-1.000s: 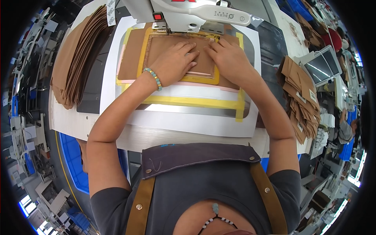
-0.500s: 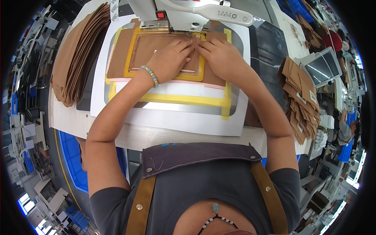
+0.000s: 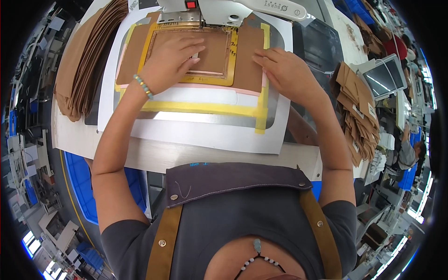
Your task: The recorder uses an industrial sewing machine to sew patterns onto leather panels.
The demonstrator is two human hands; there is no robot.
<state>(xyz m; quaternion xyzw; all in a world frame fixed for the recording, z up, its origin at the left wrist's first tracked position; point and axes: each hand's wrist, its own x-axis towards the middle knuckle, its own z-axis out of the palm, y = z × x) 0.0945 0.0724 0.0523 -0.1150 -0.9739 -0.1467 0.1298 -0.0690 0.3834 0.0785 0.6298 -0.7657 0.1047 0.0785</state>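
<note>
A flat brown fabric panel [image 3: 249, 60] lies under the head of a sewing machine [image 3: 219, 13]. On the panel rests a yellow rectangular template frame [image 3: 205, 81] with a slotted inner border. My left hand [image 3: 169, 63], with a beaded bracelet at its wrist, lies over the frame's left and middle part. Its fingers are stretched toward the right, and a small white patch shows beside the fingertips. My right hand [image 3: 290, 74] is at the panel's right edge, fingers extended and touching the brown material near the yellow tape [image 3: 262, 109]. Neither hand holds anything visible.
A thick stack of brown pieces [image 3: 86, 63] stands at the left of the table. To the right are more brown pieces [image 3: 357, 109] and a tilted screen [image 3: 382, 79]. A white sheet [image 3: 205, 140] lies beneath the taped board. Blue bins [image 3: 81, 186] sit below the table's left.
My hands have moved apart: the left slid left over the frame, the right shifted right to the panel's edge. The panel, frame and board appear slightly higher and farther left in view.
</note>
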